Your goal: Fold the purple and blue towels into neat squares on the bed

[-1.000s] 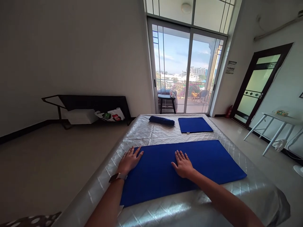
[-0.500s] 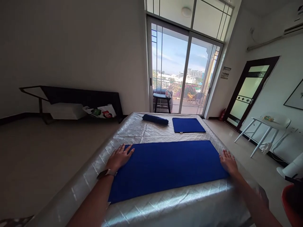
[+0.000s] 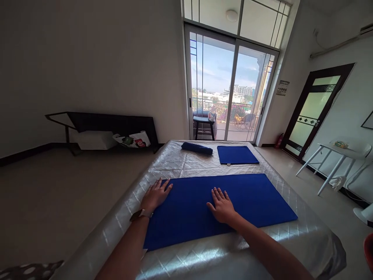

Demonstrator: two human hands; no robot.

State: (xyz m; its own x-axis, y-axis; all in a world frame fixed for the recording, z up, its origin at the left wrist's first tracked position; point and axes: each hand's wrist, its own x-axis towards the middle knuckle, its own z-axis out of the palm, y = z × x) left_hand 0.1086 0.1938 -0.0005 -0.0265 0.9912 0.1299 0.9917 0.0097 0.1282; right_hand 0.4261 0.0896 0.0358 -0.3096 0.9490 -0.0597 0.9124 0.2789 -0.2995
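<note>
where under hands (image 3: 222,206), cloth (image 3: 253,198) unseen.

1. Left of centre in the frame, part of the large blue cloth (image 3: 189,217) is being covered by the left hand (image 3: 155,195), whose palm is being hidden.
2. At centre, another patch is being covered by the right hand (image 3: 222,207).
3. Both forearms (image 3: 265,245) are being cut off by the bottom edge.
4. At lower left, a spotted fabric (image 3: 30,271) is being cropped.
5. At lower right, an unidentifiable red object (image 3: 369,251) is being cropped.
6. At upper right, a wall sign (image 3: 282,88) is being shown too small to be read.
</note>
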